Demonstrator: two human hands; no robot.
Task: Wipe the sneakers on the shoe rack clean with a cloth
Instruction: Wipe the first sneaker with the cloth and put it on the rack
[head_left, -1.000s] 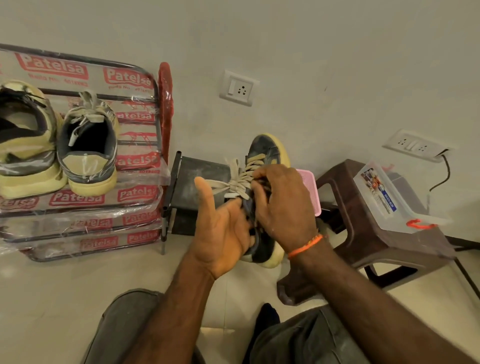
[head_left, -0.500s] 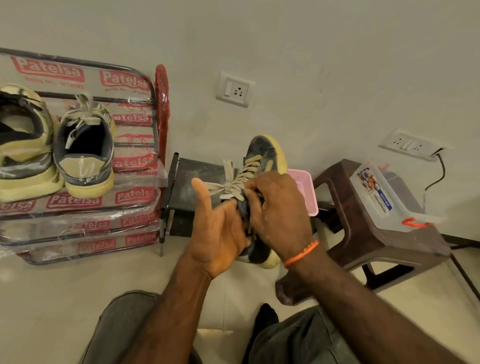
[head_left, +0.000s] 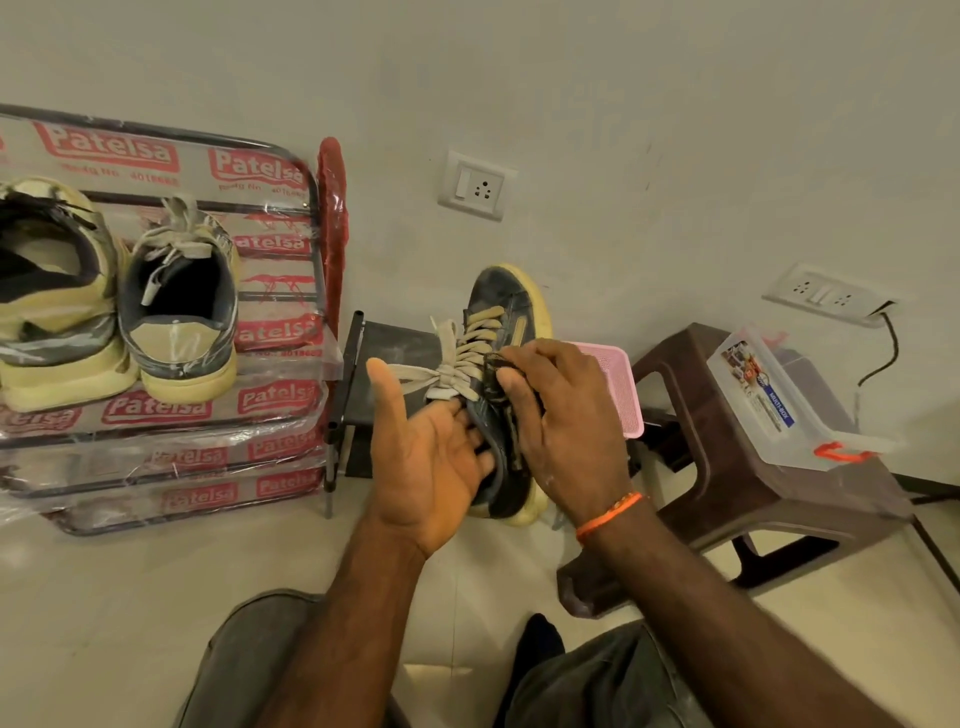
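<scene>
Head view: my left hand (head_left: 431, 457) cradles the dark sneaker (head_left: 506, 384) from below, toe up near the wall, fingers curled under its side, thumb sticking out free. Right hand (head_left: 563, 415) pinches a small dark cloth (head_left: 493, 371) against the upper beside the laces (head_left: 457, 358). Risk: left grip is shallow, so a hard wipe could twist the shoe out onto the floor. Loose lace ends could snag the cloth. The cloth is a tiny wad and could slip from the pinch. Other two sneakers (head_left: 176, 306) sit on the shoe rack (head_left: 291, 156), well apart, probably not wiped yet.
</scene>
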